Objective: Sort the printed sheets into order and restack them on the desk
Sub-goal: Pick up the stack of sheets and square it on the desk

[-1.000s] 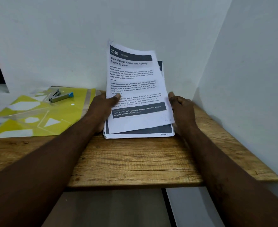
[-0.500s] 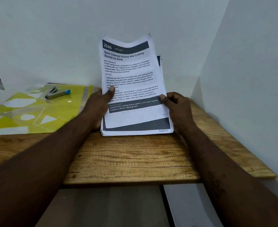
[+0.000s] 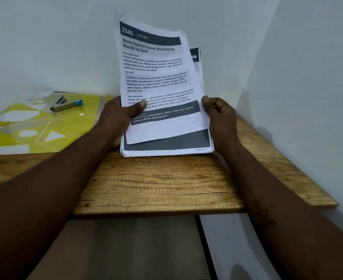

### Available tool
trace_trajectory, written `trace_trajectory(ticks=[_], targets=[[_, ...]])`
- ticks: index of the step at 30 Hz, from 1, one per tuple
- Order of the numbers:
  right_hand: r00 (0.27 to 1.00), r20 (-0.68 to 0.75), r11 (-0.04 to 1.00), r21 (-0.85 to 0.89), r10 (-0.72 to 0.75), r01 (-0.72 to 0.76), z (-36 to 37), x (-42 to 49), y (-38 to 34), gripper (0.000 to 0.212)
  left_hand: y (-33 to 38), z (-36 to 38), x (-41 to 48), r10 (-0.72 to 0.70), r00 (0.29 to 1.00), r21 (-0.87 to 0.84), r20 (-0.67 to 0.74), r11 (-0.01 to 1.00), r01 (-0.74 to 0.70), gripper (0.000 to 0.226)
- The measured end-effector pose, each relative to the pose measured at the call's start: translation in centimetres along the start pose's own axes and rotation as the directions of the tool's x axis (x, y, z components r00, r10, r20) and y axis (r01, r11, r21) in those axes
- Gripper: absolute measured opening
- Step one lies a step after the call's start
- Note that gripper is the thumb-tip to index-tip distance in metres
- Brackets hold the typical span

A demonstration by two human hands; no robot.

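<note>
Now our left hand (image 3: pixel 116 120) grips the white printed sheets (image 3: pixel 156 77) at nine o'clock and our right hand (image 3: pixel 221 120) pinches them at three o'clock.

Matt paper sheets (image 3: pixel 156 77); grainy, perhaps laminate desk (image 3: pixel 156 188)

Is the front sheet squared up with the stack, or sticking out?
Sticking out. The front sheet sits higher than the stack and skewed against it, baring the dark lower band of the stack's next page.

Both hands, left (image 3: pixel 118 118) and right (image 3: pixel 220 116), grip the printed sheets (image 3: pixel 158 81) upright above the wooden desk (image 3: pixel 158 186).
</note>
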State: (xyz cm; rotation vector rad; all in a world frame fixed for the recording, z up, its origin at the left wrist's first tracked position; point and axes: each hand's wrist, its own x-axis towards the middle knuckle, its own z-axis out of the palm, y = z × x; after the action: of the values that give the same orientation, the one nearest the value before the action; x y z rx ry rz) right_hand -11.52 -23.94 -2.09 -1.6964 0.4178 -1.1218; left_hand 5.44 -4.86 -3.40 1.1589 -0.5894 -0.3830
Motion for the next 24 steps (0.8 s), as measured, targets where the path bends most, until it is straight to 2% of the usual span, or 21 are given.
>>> trace_trajectory(ticks=[2, 5, 8, 11, 16, 22, 24], targets=[[1.000, 0.012, 0.999, 0.051, 0.008, -0.009, -0.1, 0.0, -0.1, 0.031, 0.0, -0.1, 0.0, 0.010, 1.000, -0.002, 0.003, 1.000, -0.010, 0.032], [0.999, 0.047, 0.998, 0.063, 0.024, -0.027, -0.2, 0.0, -0.3, 0.019, 0.0, -0.1, 0.0, 0.014, 1.000, -0.005, 0.021, 1.000, -0.014, 0.033], [0.998, 0.054, 0.999, 0.006, 0.033, -0.033, -0.2, 0.2, 0.0, 0.022, 0.0, 0.0, 0.0, 0.001, 0.999, -0.019, 0.047, 1.000, 0.000, 0.037], [1.000, -0.004, 0.995, -0.094, 0.029, -0.030, -0.3, 0.4, 0.4, 0.025, 0.1, 0.0, -0.2, -0.024, 0.994, -0.017, 0.105, 1.000, 0.026, 0.046], [0.999, -0.046, 0.993, -0.111, 0.026, -0.031, -0.3, 0.5, 0.5, 0.021, 0.0, -0.2, -0.1, -0.070, 0.980, -0.021, 0.185, 0.997, 0.075, 0.048], [0.994, 0.053, 0.991, 0.090, 0.099, -0.104, -0.5, 0.9, 0.3, 0.018, 0.0, -0.4, -0.1, -0.021, 0.991, 0.017, 0.130, 1.000, 0.019, 0.046], [0.980, 0.111, 0.961, 0.205, 0.167, -0.187, -0.7, 1.0, 0.1, 0.028, 0.0, -0.3, -0.2, -0.022, 0.990, 0.029, 0.138, 0.999, 0.018, 0.045]])
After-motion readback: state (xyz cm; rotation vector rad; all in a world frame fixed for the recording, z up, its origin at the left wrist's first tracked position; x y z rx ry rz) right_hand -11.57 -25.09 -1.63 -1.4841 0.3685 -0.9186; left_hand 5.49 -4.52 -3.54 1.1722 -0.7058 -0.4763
